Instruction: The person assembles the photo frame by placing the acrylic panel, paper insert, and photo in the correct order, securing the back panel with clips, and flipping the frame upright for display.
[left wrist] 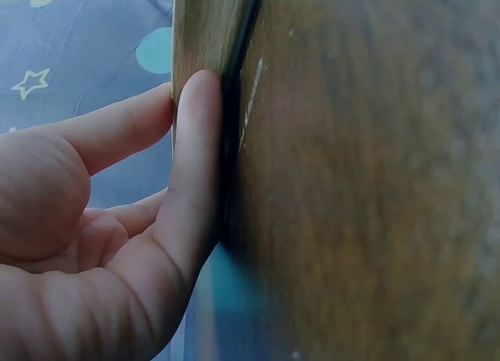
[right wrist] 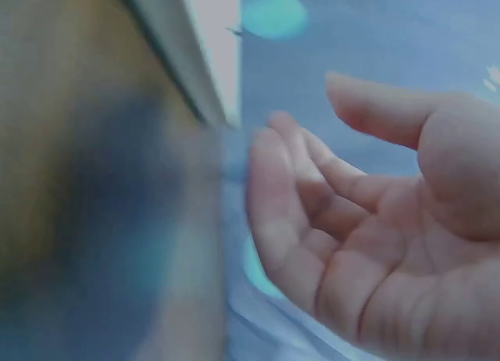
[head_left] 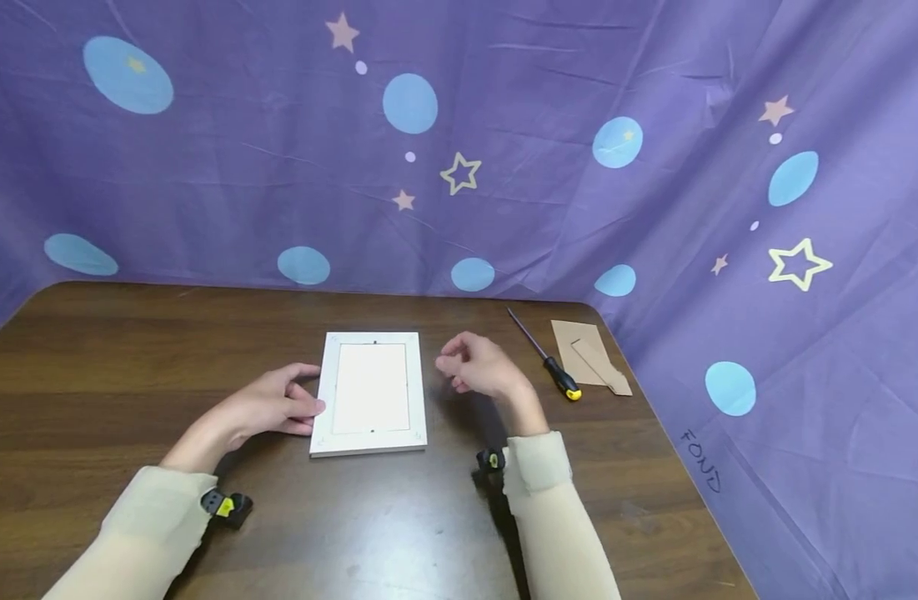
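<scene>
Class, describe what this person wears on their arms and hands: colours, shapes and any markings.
The left sleeve and right sleeve are pale cream, long, and end in wide cuffs. At each wrist sits a small black device, left and right, with a yellow-green patch. The left hand and right hand wear no gloves.

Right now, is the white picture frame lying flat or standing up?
Lying flat: the white picture frame rests on the wooden table, broad side upward.

Against my left fingers: frame edge, bare grained wood; face smooth, painted-looking | worktop: wood-grained, glossy | screwdriver: metal shaft, plastic handle | board: matt, card-like | curtain: creased cloth
</scene>
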A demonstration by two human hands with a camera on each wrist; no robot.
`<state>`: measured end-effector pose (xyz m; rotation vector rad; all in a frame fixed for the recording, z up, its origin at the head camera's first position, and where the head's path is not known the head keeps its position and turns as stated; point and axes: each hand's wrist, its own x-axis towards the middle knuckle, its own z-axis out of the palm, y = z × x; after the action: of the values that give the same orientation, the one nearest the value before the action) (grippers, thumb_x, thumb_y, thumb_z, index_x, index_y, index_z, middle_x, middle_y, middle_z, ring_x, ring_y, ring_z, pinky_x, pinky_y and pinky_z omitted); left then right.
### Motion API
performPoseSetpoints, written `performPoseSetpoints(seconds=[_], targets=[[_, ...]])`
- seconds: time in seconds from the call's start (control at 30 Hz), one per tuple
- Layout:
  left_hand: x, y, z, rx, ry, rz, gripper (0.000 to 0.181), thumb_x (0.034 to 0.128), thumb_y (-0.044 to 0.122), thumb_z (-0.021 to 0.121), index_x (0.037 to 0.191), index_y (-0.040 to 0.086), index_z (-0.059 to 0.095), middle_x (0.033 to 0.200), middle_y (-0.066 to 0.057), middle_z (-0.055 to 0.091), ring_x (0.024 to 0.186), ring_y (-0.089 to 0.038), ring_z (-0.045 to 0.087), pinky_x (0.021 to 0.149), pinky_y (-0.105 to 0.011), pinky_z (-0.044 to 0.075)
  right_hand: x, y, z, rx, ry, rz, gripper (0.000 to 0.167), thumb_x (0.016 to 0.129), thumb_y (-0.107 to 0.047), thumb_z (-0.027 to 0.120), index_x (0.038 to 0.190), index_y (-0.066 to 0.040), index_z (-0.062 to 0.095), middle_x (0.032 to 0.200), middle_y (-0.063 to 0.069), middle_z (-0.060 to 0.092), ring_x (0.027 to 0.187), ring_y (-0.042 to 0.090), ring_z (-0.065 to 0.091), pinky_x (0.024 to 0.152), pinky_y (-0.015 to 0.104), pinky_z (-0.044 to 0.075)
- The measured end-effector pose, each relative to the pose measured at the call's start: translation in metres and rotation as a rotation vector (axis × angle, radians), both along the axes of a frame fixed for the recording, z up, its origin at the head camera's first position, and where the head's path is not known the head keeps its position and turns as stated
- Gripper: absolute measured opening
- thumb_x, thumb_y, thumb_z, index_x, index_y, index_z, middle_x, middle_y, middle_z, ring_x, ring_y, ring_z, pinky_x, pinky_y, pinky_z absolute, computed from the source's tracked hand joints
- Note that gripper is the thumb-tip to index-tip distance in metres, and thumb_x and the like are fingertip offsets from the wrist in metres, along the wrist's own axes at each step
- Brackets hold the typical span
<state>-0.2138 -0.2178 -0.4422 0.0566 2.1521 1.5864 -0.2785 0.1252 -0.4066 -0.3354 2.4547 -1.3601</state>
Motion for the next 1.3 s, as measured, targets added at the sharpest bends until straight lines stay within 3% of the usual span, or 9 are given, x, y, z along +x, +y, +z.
performPoseSetpoints(seconds=[0.13, 0.27, 0.37, 0.53, 0.67, 0.83, 1.1, 1.3], targets=[[-0.001, 0.002, -0.001, 0.002, 0.002, 0.004, 0.08, 0.1011, 0.004, 0.069, 0.162, -0.009, 0.019, 0.114, -0.024, 0.063, 0.091, -0.023, 0.072, 0.082, -0.035, 0.067, -0.012, 0.042, 0.017, 0.022, 0.147, -0.121, 0.025, 0.102, -0.013, 0.071, 0.122, -0.001, 0.064, 0.094, 0.012, 0.067, 0.083, 0.032, 0.07, 0.07, 0.031, 0.064], [-0.002, 0.004, -0.002, -0.01, -0.004, 0.007, 0.08, 0.101, 0.004, 0.07, 0.163, -0.008, 0.02, 0.114, -0.024, 0.064, 0.091, -0.022, 0.072, 0.082, -0.035, 0.067, -0.033, 0.097, 0.022, 0.209, 0.265, -0.228, 0.028, 0.103, -0.02, 0.068, 0.123, -0.001, 0.066, 0.104, 0.018, 0.071, 0.096, 0.038, 0.071, 0.077, 0.035, 0.06], [-0.002, 0.005, -0.001, -0.022, -0.007, 0.003, 0.08, 0.1013, 0.004, 0.07, 0.163, -0.008, 0.019, 0.116, -0.024, 0.064, 0.091, -0.022, 0.072, 0.082, -0.035, 0.067, -0.05, 0.138, 0.016, 0.369, 0.292, -0.282, 0.038, 0.102, -0.026, 0.066, 0.127, 0.003, 0.065, 0.118, 0.025, 0.071, 0.111, 0.042, 0.068, 0.094, 0.047, 0.058], [-0.001, 0.005, 0.0, -0.042, -0.015, 0.011, 0.081, 0.1016, 0.006, 0.07, 0.163, -0.007, 0.019, 0.117, -0.025, 0.063, 0.091, -0.022, 0.072, 0.082, -0.035, 0.067, -0.064, 0.192, -0.004, 0.547, 0.208, -0.365, 0.065, 0.1, -0.039, 0.065, 0.138, 0.012, 0.054, 0.139, 0.039, 0.053, 0.129, 0.057, 0.048, 0.111, 0.065, 0.043], [0.0, 0.004, 0.0, -0.035, -0.019, 0.018, 0.081, 0.1013, 0.005, 0.07, 0.163, -0.007, 0.02, 0.117, -0.025, 0.063, 0.091, -0.022, 0.072, 0.082, -0.035, 0.067, -0.062, 0.219, -0.016, 0.607, 0.049, -0.448, 0.081, 0.099, -0.051, 0.065, 0.142, 0.014, 0.043, 0.144, 0.043, 0.034, 0.129, 0.061, 0.035, 0.107, 0.074, 0.038], [0.0, 0.003, -0.002, -0.026, -0.017, 0.018, 0.081, 0.1013, 0.005, 0.07, 0.163, -0.007, 0.019, 0.116, -0.024, 0.064, 0.091, -0.022, 0.072, 0.082, -0.036, 0.067, -0.06, 0.234, -0.019, 0.646, -0.078, -0.447, 0.1, 0.099, -0.062, 0.062, 0.152, 0.016, 0.029, 0.145, 0.045, 0.025, 0.133, 0.062, 0.029, 0.108, 0.077, 0.037], [0.0, 0.002, -0.002, -0.038, -0.017, 0.019, 0.082, 0.1013, 0.006, 0.071, 0.164, -0.006, 0.019, 0.118, -0.025, 0.064, 0.092, -0.023, 0.072, 0.083, -0.036, 0.067, -0.059, 0.23, -0.019, 0.628, -0.1, -0.39, 0.114, 0.095, -0.068, 0.061, 0.153, 0.024, 0.025, 0.147, 0.048, 0.018, 0.138, 0.062, 0.021, 0.114, 0.076, 0.035], [-0.001, 0.002, -0.003, -0.041, -0.016, 0.022, 0.081, 0.1014, 0.006, 0.07, 0.164, -0.006, 0.02, 0.117, -0.024, 0.064, 0.092, -0.022, 0.072, 0.082, -0.035, 0.067, -0.063, 0.225, -0.023, 0.627, -0.064, -0.407, 0.1, 0.098, -0.062, 0.064, 0.149, 0.021, 0.037, 0.147, 0.044, 0.022, 0.136, 0.06, 0.026, 0.11, 0.075, 0.04]])
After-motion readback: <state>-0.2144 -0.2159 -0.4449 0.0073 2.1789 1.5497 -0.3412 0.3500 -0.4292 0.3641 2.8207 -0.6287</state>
